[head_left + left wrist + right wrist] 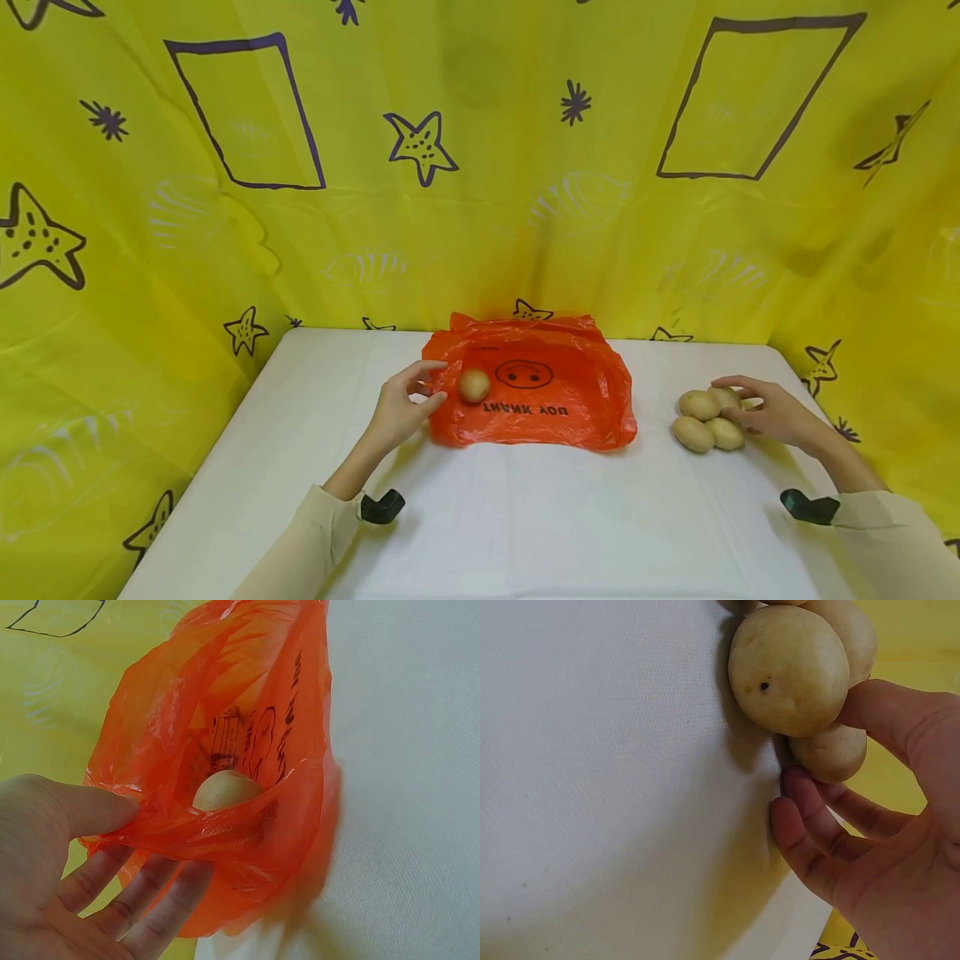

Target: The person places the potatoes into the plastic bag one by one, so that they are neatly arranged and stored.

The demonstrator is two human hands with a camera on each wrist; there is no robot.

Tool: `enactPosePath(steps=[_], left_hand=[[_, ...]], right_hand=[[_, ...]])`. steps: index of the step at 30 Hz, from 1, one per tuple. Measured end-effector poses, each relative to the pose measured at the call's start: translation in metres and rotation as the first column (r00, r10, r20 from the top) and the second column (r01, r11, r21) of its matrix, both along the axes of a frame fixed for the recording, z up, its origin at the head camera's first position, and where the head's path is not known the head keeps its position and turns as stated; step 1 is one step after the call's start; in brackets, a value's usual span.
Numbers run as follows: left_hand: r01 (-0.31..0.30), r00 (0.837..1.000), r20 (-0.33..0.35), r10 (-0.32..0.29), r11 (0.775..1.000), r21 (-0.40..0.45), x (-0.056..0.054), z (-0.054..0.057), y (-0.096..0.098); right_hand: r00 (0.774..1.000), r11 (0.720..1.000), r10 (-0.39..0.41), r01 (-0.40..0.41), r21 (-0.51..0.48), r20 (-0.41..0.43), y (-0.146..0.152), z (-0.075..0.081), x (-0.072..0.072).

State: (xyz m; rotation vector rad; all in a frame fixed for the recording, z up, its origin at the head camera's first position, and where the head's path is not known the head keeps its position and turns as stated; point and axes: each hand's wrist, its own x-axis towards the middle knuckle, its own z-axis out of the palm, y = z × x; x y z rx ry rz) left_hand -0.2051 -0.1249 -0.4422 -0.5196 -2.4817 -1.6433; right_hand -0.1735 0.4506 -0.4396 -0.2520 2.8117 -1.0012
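Note:
An orange-red plastic bag (555, 425) printed with "THANK YOU" lies with its mouth spread at the back middle of the table. One potato (474, 386) is inside, near its left side. My left hand (405, 408) pinches the bag's left rim, thumb inside and fingers behind the film, as the left wrist view shows. Several potatoes (693, 433) sit in a cluster at the right. At the cluster's right side, my right hand (776, 412) has its thumb and curled fingers around a potato (830, 756), partly hidden behind a larger potato (787, 671).
A white cloth covers the table (487, 517). Yellow patterned curtains (487, 225) stand along its back and sides. Dark wrist bands (382, 506) sit at both cuffs.

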Motion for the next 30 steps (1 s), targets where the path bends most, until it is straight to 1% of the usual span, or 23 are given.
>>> enactPosePath(steps=[8, 16, 23, 30], left_hand=[[0.002, 1.0, 0.002, -0.002, 1.0, -0.002, -0.001, -0.002, -0.001], [0.003, 1.0, -0.001, -0.003, 1.0, -0.006, 0.0, -0.001, 0.0], [0.001, 1.0, -0.01, -0.001, 1.0, -0.006, -0.001, 0.001, 0.0], [0.0, 1.0, -0.016, 0.0, 1.0, -0.004, -0.001, 0.002, -0.001]], right_hand=[[1.0, 1.0, -0.016, 0.016, 0.015, 0.002, 0.001, -0.001, -0.001], [1.0, 0.999, -0.022, 0.022, 0.028, 0.008, 0.001, 0.001, -0.002], [0.999, 0.998, -0.017, 0.019, 0.053, -0.033, 0.002, 0.006, -0.003], [0.997, 0.999, -0.007, 0.011, 0.053, -0.079, 0.004, 0.013, -0.004]])
